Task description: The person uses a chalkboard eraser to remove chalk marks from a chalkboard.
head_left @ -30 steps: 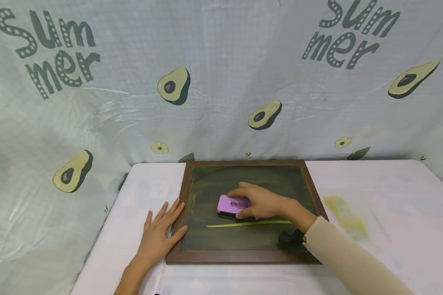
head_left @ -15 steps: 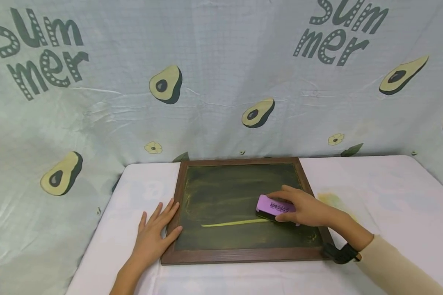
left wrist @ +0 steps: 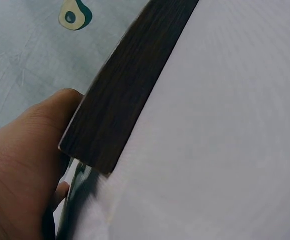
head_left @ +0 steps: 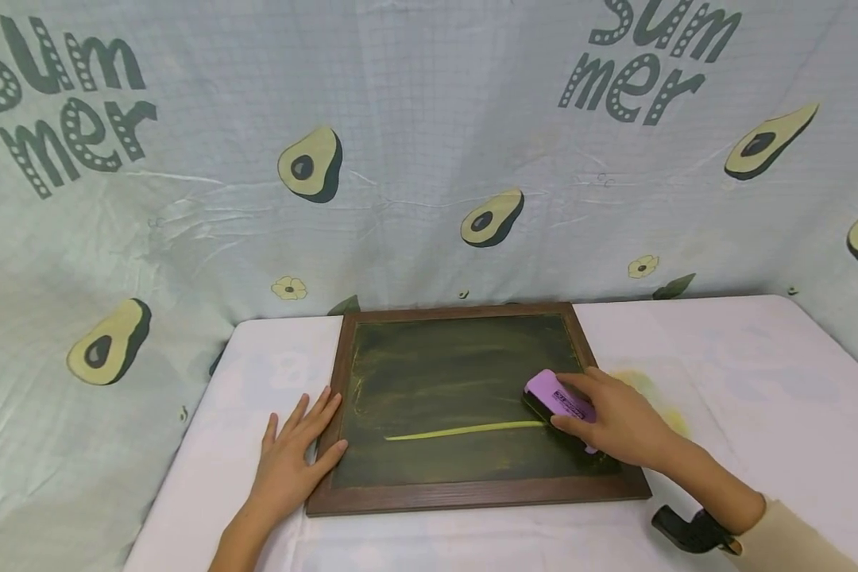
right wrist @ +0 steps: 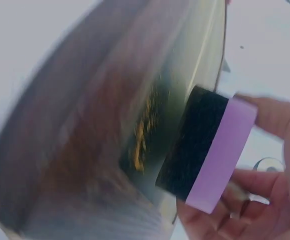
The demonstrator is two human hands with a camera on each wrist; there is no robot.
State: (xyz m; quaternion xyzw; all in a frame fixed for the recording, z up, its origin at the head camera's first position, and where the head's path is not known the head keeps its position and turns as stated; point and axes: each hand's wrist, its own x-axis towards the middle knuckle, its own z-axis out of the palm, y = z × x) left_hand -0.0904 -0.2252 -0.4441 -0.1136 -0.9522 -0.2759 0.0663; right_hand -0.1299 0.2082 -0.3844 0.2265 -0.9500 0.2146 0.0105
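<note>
A chalkboard [head_left: 457, 381] with a brown wooden frame lies on the table, a yellow chalk line [head_left: 465, 430] running across its lower half. My right hand [head_left: 618, 417] grips a purple eraser [head_left: 561, 397] with a black felt underside near the board's right side. In the right wrist view the eraser [right wrist: 222, 152] is pinched between thumb and fingers, felt toward the board. With spread fingers, my left hand [head_left: 289, 457] rests against the left edge of the frame. The left wrist view shows this hand [left wrist: 25, 160] beside the frame's dark wooden side [left wrist: 130, 85].
The table [head_left: 743, 381] has a pale pinkish cover, with a yellow-green smudge [head_left: 639, 385] right of the board. Behind stands a grey-white curtain [head_left: 400, 119] printed with avocados and lettering. A black strap device [head_left: 693, 531] sits on the right wrist.
My right hand has carried the eraser rightward across the board, from mid-board to near its right edge, and turned it clockwise. The left hand stays against the frame. The head view shifts slightly.
</note>
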